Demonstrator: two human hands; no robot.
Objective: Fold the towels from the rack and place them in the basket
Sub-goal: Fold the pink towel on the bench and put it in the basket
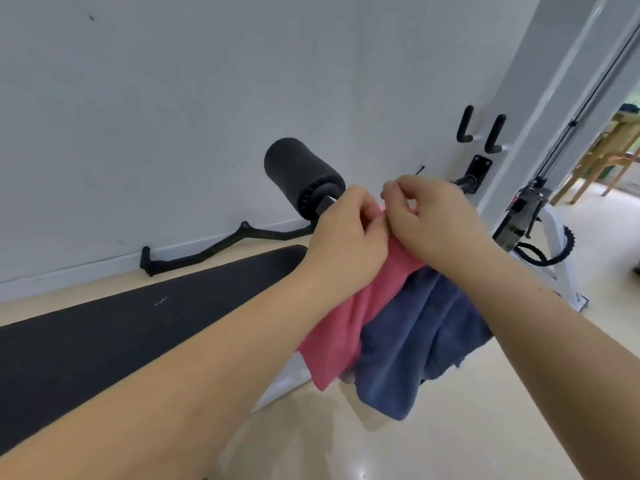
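Between left hand (346,237) and right hand (440,223) fingers (393,195), pink towel (341,327) edge pinched

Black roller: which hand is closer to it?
Left. The left hand grips the pink towel just beside the black roller; the right hand grips it beyond the left.

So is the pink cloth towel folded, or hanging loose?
Not folded: the pink cloth towel hangs loose, bunched at its top where the left hand and right hand pinch it, beside the dark blue terry towel.

Gym; padded bench (104,341), cable machine (523,216).
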